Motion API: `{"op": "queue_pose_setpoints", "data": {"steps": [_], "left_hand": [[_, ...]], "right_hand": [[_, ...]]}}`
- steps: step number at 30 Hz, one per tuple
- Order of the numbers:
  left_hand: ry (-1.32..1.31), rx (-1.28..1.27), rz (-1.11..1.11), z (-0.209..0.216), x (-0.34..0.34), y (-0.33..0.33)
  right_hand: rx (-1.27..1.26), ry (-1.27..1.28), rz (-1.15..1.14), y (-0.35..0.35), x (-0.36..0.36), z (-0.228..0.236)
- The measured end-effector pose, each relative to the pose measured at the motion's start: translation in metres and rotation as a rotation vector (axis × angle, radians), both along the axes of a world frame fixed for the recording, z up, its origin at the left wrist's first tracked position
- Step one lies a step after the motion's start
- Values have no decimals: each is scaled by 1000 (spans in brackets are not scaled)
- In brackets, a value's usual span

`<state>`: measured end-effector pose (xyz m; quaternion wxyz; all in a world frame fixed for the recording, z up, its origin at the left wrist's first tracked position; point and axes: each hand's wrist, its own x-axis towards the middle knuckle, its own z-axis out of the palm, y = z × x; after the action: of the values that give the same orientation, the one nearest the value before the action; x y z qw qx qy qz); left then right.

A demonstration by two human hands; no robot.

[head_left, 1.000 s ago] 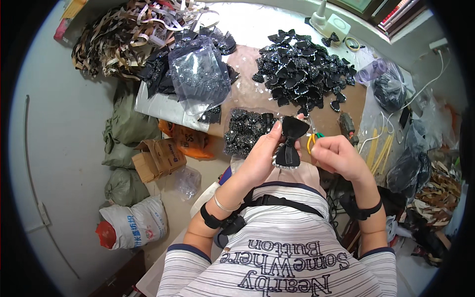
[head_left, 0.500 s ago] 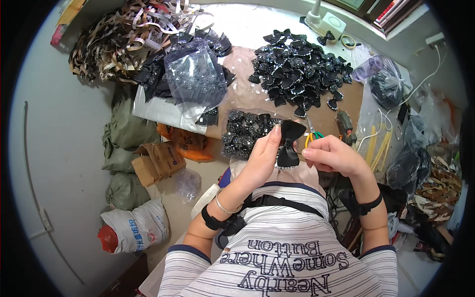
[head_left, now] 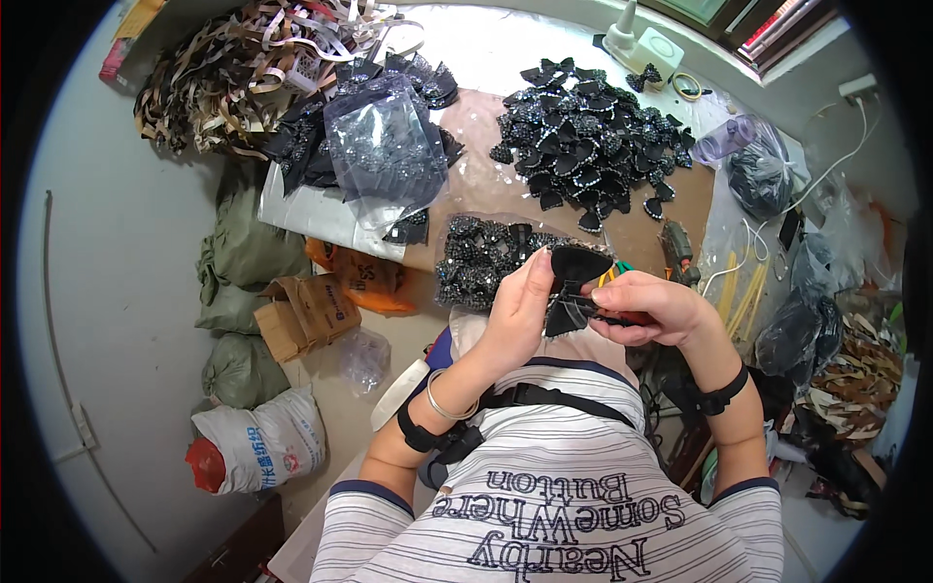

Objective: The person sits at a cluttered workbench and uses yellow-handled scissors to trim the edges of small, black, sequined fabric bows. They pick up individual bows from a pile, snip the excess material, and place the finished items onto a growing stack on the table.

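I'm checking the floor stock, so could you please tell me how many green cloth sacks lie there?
3: one green cloth sack under the table edge, one just below it, one beside the white printed bag. Others may be hidden.

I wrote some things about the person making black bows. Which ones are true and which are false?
1. Both hands hold a black bow. True.
2. The left hand is resting flat on the table. False: it is raised, touching the bow.
3. A pile of finished black bows lies on the table beyond the hands. True.
4. The right hand is empty. False: it grips the bow, along with something red that is mostly hidden.
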<state>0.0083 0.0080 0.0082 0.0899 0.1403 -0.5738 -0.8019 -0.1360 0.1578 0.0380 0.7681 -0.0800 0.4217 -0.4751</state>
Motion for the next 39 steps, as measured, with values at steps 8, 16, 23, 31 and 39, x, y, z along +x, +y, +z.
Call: {"op": "queue_pose_setpoints", "data": {"steps": [8, 16, 23, 31, 39], "left_hand": [[-68, 281, -63, 1, -4, -2], [-50, 287, -37, 2, -7, 2], [-37, 364, -50, -9, -8, 3], [-50, 411, -78, -17, -17, 6], [-91, 421, -103, -23, -34, 11]], "right_hand": [[42, 58, -6, -3, -3, -2], [80, -50, -6, -7, -9, -6], [62, 85, -79, -11, -2, -8], [40, 120, -159, -1, -3, -19], [73, 90, -249, 15, -6, -35]]}}
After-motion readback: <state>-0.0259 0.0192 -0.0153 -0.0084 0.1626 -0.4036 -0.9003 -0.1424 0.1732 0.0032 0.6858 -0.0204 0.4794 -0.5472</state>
